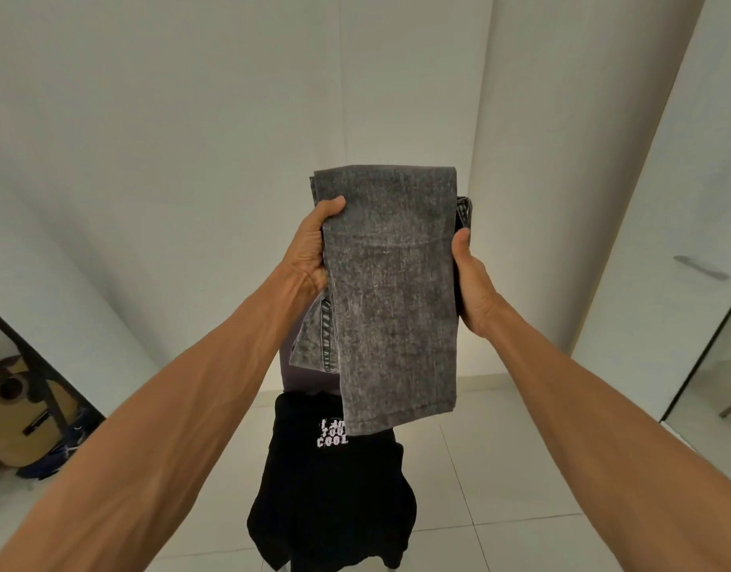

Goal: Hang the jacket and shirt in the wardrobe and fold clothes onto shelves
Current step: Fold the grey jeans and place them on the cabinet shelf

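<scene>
Grey washed denim, a folded pair of jeans, is held up in the air just above the black shirt, its lower edge covering part of the shirt's white lettering. The left hand grips the jeans' left edge, thumb on the front and fingers hidden behind. The right hand grips the right edge the same way. Well left of the shirt, a guitar leans upright.

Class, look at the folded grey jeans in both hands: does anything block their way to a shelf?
Yes: white panels, seemingly closed wardrobe doors, stand beyond the jeans; no shelf is visible.
</scene>
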